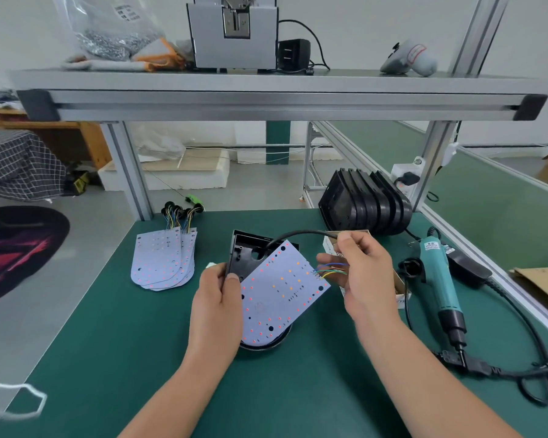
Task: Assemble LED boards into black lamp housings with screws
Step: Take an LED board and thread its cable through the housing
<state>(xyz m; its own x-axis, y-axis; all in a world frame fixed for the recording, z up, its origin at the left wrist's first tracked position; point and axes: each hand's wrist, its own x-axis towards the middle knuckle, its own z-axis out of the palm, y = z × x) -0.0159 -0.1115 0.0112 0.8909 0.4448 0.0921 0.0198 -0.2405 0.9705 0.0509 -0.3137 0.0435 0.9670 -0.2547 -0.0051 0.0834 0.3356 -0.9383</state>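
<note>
Near the middle of the green surface [140, 343], the left hand [214, 303] grips the side of the black lamp housing [244, 251], with its thumb on the LED board [282, 289] lying tilted over it. The right hand [366, 273] pinches the black cable [298, 234] between its fingers [345, 240].
</note>
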